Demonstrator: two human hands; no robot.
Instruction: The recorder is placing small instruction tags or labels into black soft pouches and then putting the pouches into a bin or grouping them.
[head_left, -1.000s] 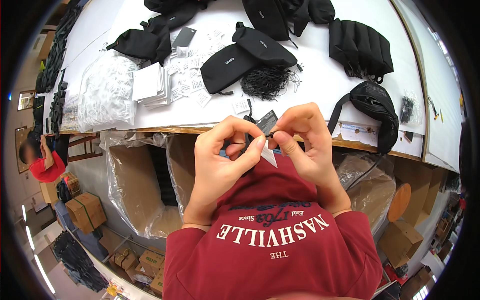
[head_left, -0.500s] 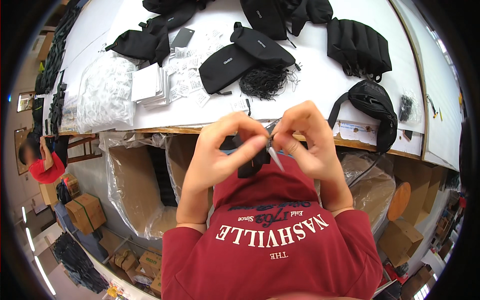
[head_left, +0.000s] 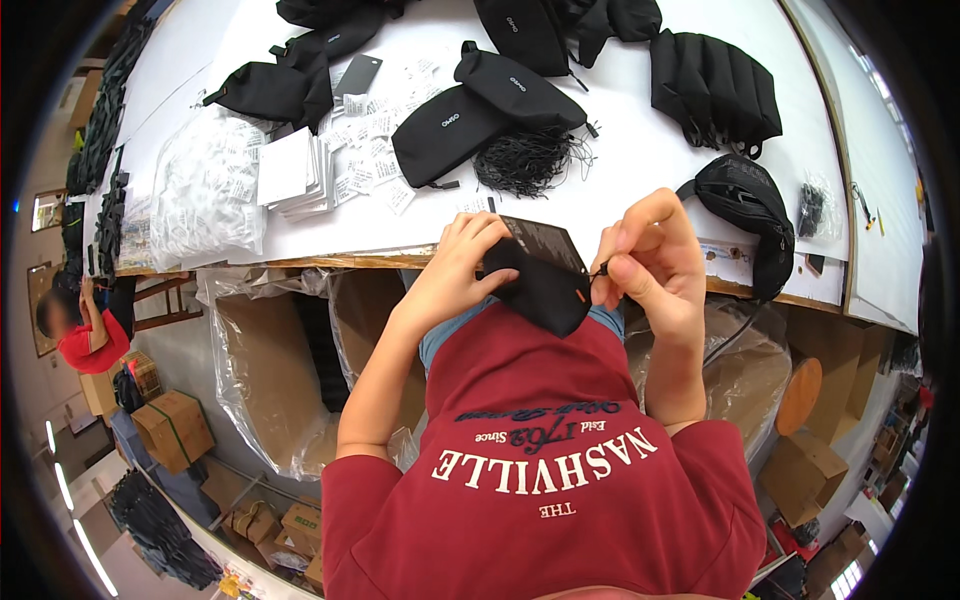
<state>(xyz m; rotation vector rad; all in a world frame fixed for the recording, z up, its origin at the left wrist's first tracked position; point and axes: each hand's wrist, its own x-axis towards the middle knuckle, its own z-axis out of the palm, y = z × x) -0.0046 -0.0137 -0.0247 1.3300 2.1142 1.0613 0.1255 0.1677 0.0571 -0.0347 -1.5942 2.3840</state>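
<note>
My left hand (head_left: 462,262) grips a small black pouch (head_left: 545,302) in front of my waist, its thumb lying across the fabric. A black hang tag (head_left: 548,243) with fine light print stands up at the pouch's upper edge. A small orange mark shows on the pouch's right side. My right hand (head_left: 658,268), beside the pouch, pinches a thin black cord (head_left: 601,270) close to the tag's corner. Past my hands, on the white table, lie a tangled bunch of black cords (head_left: 528,162) and two black pouches (head_left: 448,137), one overlapping the other.
The table's wooden edge (head_left: 390,259) runs just beyond my hands. To the left are a stack of white cards (head_left: 288,172), loose white labels (head_left: 372,165) and a clear bag of labels (head_left: 205,190). A black waist bag (head_left: 745,215) hangs over the right edge. Plastic-lined cartons (head_left: 265,350) stand below.
My hands have moved apart. The pouch has come up and turned in my left hand, and its tag now shows. The pale pointed piece between my fingers is out of sight.
</note>
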